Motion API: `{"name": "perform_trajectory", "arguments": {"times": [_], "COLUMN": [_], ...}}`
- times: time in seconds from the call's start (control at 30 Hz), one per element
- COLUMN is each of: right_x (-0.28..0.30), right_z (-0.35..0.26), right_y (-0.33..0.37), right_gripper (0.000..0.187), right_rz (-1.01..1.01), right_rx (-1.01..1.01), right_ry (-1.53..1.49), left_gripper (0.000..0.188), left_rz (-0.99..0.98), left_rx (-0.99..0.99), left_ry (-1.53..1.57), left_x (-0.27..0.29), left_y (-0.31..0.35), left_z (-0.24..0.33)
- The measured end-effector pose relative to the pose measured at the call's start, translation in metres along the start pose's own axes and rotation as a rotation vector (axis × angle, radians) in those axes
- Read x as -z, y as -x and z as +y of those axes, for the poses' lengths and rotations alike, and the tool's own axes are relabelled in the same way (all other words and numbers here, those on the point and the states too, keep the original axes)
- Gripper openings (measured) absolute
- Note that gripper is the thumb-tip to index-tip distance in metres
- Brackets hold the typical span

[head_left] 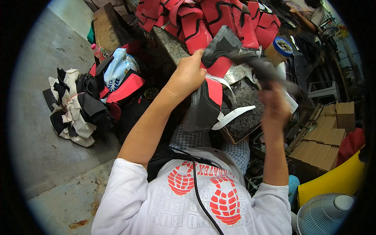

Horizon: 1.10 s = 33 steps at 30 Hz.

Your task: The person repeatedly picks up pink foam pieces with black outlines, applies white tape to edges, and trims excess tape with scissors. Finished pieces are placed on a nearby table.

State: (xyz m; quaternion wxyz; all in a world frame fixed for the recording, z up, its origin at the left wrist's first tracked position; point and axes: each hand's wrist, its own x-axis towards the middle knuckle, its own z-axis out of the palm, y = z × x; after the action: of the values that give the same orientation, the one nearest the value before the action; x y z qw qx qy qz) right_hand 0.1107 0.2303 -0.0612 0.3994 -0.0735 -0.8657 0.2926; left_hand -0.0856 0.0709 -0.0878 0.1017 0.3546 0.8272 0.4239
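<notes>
My left hand (191, 72) is closed on a black-and-red cut piece of soft sheet material (202, 102), pinching it near its upper end. The piece hangs toward my lap, its dark top flap (222, 46) standing above my fingers. White strips (234, 117) trail beside it. My right hand (275, 102) is smeared by motion, its fingers apparently wrapped round a long dark thing (260, 68), too blurred to name. Below and between my hands stands a dark, worn block (243, 113) in front of my knees.
Red pieces with black edging (203, 19) are heaped on the far bench. A blue-rimmed jar (282, 47) stands right of them. Scraps (74, 109) and a pink-capped bottle (98, 52) are at the left. Cardboard boxes (319, 147) and a fan (327, 217) are at the right.
</notes>
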Motion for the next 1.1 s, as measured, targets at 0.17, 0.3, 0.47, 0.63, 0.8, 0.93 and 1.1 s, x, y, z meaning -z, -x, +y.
{"name": "perform_trajectory", "arguments": {"times": [0.17, 0.3, 0.47, 0.63, 0.8, 0.93, 1.1], "right_x": [-0.017, -0.005, -0.028, -0.004, -0.012, -0.004, 0.006], "right_z": [-0.004, -0.003, -0.013, -0.015, -0.012, -0.012, -0.005], "right_y": [-0.006, -0.012, -0.018, -0.019, -0.013, -0.013, -0.008], "right_gripper": [0.032, 0.023, 0.027, 0.032, 0.028, 0.03, 0.027], "right_rz": [-0.364, -0.119, -0.352, -0.388, -0.273, -0.352, -0.099], "right_rx": [-0.002, -0.029, -0.028, 0.116, -0.078, -0.033, -0.134], "right_ry": [0.388, 0.05, 0.22, 0.393, 0.085, 0.313, -0.053], "left_gripper": [0.041, 0.035, 0.032, 0.03, 0.032, 0.033, 0.032], "left_rz": [0.163, 0.237, 0.218, 0.225, 0.241, 0.204, 0.172], "left_rx": [-0.015, -0.043, -0.025, -0.065, -0.059, -0.087, -0.033], "left_ry": [0.021, 0.132, 0.122, 0.096, 0.016, 0.018, -0.058], "left_x": [0.0, -0.003, -0.006, -0.004, -0.003, -0.004, 0.0], "left_y": [0.006, 0.012, 0.011, 0.009, 0.006, 0.004, -0.001], "left_z": [-0.006, -0.013, -0.014, -0.01, -0.007, -0.002, 0.001]}}
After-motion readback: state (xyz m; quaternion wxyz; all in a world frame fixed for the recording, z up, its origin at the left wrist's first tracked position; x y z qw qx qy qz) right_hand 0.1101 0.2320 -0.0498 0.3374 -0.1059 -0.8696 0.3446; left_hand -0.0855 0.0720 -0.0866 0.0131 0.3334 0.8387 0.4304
